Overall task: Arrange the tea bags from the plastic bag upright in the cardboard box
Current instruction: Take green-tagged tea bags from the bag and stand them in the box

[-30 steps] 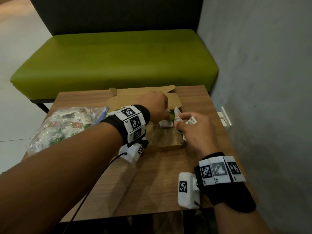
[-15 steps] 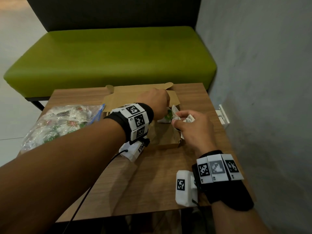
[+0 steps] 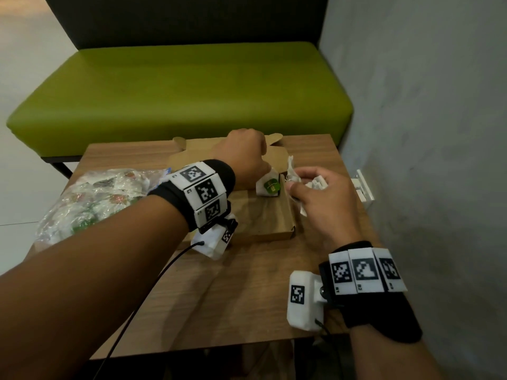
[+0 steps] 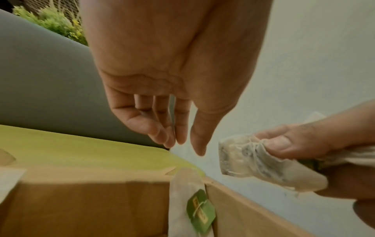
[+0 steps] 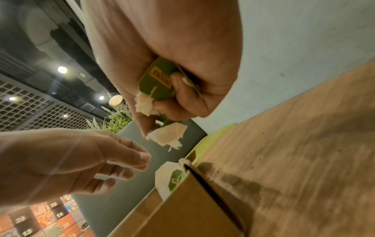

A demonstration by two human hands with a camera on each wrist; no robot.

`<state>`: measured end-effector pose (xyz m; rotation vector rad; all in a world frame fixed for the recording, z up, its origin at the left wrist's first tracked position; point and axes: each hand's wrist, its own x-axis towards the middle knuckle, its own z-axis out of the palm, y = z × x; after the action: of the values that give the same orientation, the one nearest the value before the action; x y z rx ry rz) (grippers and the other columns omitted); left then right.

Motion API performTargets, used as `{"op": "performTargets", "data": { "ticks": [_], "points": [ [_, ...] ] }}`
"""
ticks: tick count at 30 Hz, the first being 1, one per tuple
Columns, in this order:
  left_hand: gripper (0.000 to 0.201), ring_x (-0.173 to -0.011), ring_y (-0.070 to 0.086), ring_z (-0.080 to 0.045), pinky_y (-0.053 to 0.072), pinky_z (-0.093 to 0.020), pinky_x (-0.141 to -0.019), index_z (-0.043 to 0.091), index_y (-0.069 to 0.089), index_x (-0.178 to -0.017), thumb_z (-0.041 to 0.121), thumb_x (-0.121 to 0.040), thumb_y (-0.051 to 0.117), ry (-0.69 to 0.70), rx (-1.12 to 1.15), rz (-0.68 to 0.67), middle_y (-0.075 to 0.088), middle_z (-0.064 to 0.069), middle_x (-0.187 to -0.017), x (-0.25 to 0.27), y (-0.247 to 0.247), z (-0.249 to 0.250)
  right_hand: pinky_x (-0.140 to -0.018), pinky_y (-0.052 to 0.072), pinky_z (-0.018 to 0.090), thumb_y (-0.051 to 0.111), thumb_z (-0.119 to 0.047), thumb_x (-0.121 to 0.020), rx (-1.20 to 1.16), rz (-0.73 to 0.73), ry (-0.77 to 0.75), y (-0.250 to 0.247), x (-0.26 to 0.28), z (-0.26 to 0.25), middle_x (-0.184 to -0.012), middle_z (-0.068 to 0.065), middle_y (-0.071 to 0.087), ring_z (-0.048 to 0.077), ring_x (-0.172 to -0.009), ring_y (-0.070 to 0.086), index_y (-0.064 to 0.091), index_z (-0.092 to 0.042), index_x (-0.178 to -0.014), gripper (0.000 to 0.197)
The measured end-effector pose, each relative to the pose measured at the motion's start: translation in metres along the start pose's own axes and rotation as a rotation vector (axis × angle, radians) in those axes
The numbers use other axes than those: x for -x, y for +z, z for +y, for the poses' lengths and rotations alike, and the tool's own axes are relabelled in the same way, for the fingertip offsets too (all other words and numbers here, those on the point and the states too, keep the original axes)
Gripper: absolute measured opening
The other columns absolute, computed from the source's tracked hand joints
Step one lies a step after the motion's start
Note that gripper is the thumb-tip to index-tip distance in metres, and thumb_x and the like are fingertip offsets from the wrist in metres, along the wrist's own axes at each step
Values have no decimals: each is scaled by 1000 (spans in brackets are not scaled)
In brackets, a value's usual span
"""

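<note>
The cardboard box (image 3: 263, 215) lies open on the wooden table (image 3: 219, 297), its lid flap folded back toward 12 o'clock. One tea bag (image 3: 268, 185) with a green tag stands upright in the box's far right corner, against the right wall (the left wrist view shows it leaning into that corner (image 4: 188, 205)).

The left hand (image 3: 244, 157) hovers above that corner, palm down. Its fingers (image 4: 162, 128) are relaxed, slightly curved, close together and holding nothing; the thumb tip sits just apart from them.

The right hand (image 3: 321, 198) is at 3 o'clock of the box, over the right wall. Its fingers are curled tight round a bunch of tea bags (image 5: 160, 89), with green tags pressed into the palm. Thumb and forefinger pinch one bag (image 4: 253, 158) out toward the left hand; the two hands are near each other but not touching.

The plastic bag (image 3: 93, 198) of remaining tea bags lies at 9 o'clock of the box, at the table's left edge. A green bench (image 3: 178, 91) stands beyond the table at 12 o'clock
</note>
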<state>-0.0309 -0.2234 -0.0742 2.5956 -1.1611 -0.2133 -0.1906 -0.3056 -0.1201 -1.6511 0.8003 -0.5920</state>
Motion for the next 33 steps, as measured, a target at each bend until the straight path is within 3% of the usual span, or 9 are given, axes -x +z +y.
{"op": "performTargets", "data": {
  "ticks": [6,8,10,12,15,19,21,25,33],
  "points": [
    [21,-94,60,-17,52,-34,-80,20,65,-104,38,-92,64,-17,74,22,66,1,-105,24,-15,-4,-87,61,43,82,-13,-82,-108,-63,-64,4,3,-6,-97,-3,77,14,-95,73,76,-29,-98,24],
    [30,-87,65,-17,54,-34,-74,18,68,-99,44,-98,54,-51,301,24,69,3,-96,41,-20,-3,-85,61,39,81,-12,-82,-104,-140,-121,5,6,-12,-96,-5,77,11,-93,73,75,-31,-98,25],
    [42,-82,70,-16,58,-35,-72,18,70,-98,53,-99,46,-130,649,-98,73,2,-92,61,-23,-1,-83,60,33,81,-13,-84,-57,-205,-178,9,10,-18,-96,-7,77,8,-92,72,75,-29,-103,26],
    [42,-76,71,-11,59,-31,-68,17,71,-98,54,-96,50,-146,779,-170,74,-2,-90,72,-20,-3,-75,57,25,80,-13,-84,-30,-258,-217,17,16,-22,-91,-9,76,4,-86,70,76,-24,-104,23],
    [28,-72,70,-10,61,-31,-68,10,70,-99,35,-97,60,-180,870,-141,74,-4,-89,74,-12,-10,-70,51,16,83,-18,-81,-4,-279,-251,26,21,-23,-85,-13,74,0,-83,68,76,-25,-97,19],
    [15,-73,70,-17,62,-35,-70,9,62,-82,8,-96,60,-274,1103,-144,70,-10,-84,75,-6,-17,-77,54,17,84,-15,-80,80,-206,-236,28,19,-19,-97,-14,72,-1,-91,67,74,-23,-104,27],
    [15,-74,70,-20,62,-36,-71,5,59,-81,3,-95,59,-305,1150,-130,70,-13,-83,76,-3,-21,-79,57,25,85,-18,-79,118,-174,-224,31,18,-15,-98,-12,71,3,-92,68,71,-23,-105,29],
    [15,-77,71,-23,62,-36,-71,-7,61,-107,2,-97,54,-370,1214,-103,71,-20,-96,77,-1,-24,-83,56,32,84,-21,-80,230,-144,-239,38,17,-9,-102,-12,70,11,-99,67,67,-24,-102,28],
    [13,-79,71,-16,56,-27,-63,12,65,-103,7,-96,55,-391,1150,-40,76,-11,-92,74,-9,-22,-66,54,31,81,-23,-82,142,-132,-164,35,14,-7,-83,-8,70,11,-81,66,69,-23,-81,12]
  ]
}}
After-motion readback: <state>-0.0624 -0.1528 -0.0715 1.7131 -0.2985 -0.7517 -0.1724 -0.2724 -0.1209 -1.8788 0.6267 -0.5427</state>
